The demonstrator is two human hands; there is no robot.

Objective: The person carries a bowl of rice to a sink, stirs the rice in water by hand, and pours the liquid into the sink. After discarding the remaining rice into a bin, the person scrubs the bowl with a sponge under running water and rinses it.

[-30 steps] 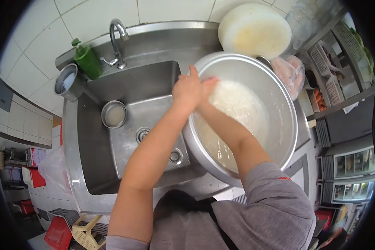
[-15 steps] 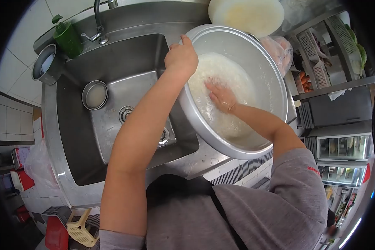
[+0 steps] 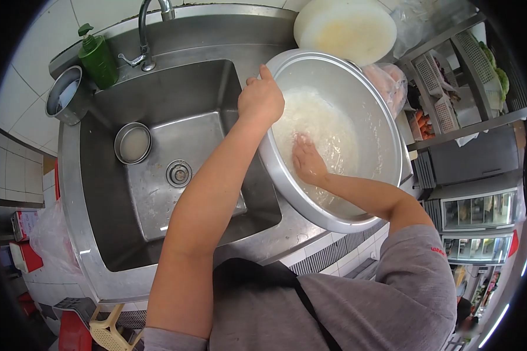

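Note:
A large silver metal pot [image 3: 386, 146] stands on the counter at the right edge of the sink, holding cloudy water and pale grains that look like rice [image 3: 328, 111]. My left hand [image 3: 261, 98] is wrapped over the pot's left rim. Inside the pot, my right hand [image 3: 308, 161] is at the cloudy water, its fingertips partly under the surface and its fingers close together. Whether it holds any grains cannot be made out.
The steel sink [image 3: 187, 134] holds a small round metal bowl [image 3: 133, 143]. Behind it stand a tap [image 3: 144, 35], a green pump bottle [image 3: 98, 61] and a metal container [image 3: 70, 99]. A round white board [image 3: 345, 29] and bagged pink items [image 3: 386, 85] lie beyond the pot.
My right hand has shifted slightly down the view inside the pot, its fingers now closer together. My left hand stays on the rim. The whole view has moved a little.

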